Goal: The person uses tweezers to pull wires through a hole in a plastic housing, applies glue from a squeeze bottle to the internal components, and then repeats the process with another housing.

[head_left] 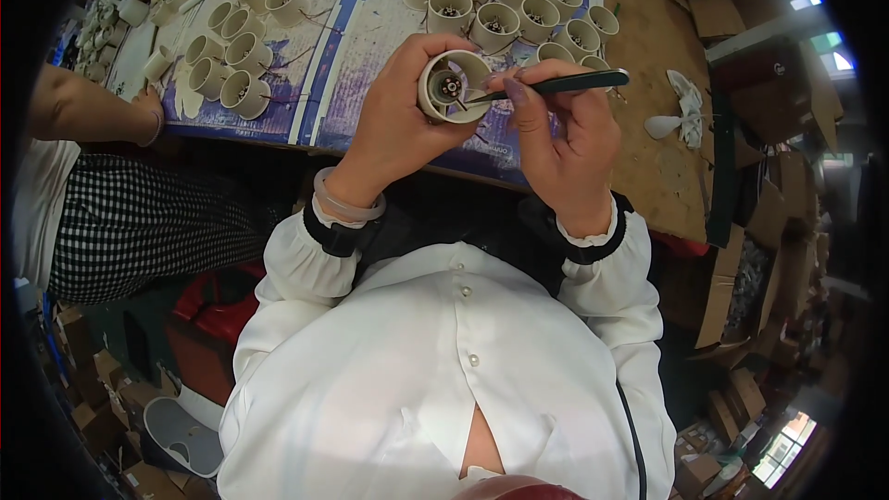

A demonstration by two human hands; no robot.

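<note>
My left hand is wrapped round a cream-coloured cup-shaped housing, its open mouth tilted up toward me. Down inside sits a small round part with metal bits. In my right hand, dark tweezers are pinched between thumb and fingers. Their tips reach over the rim into the housing's mouth; whether they grip anything there is too small to tell. Just beyond my hands stand several like housings in close rows, each with small metal parts inside.
More housings with thin wires stand on the printed blue-and-white table sheet at the left. A co-worker's arm rests on the table's left edge. A crumpled white piece lies on the brown board. Cardboard boxes crowd the right.
</note>
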